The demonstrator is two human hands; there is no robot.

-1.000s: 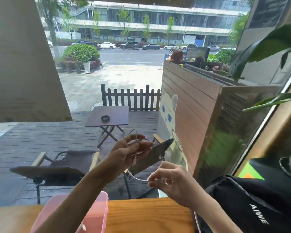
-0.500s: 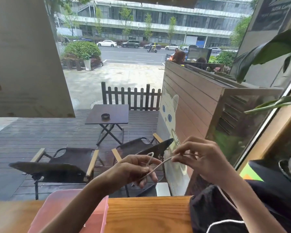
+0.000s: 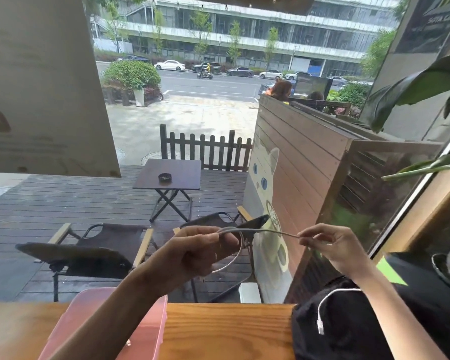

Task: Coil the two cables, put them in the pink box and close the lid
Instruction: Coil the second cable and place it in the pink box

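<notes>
I am coiling cable 1 (image 3: 260, 231): left hand (image 3: 200, 253) clenched on its loop, right hand (image 3: 335, 245) pinching the strand above the bench (image 3: 218, 328). Next, wrap again toward the pink box (image 3: 151, 331).

Both forearms reach up from the lower edge, bare. The left hand (image 3: 198, 253) is raised mid-frame, fingers curled into a closed grip with the thumb on top. The right hand (image 3: 333, 245) sits level with it and well apart to the right, thumb and forefinger pinched together, the other fingers loosely spread.
</notes>
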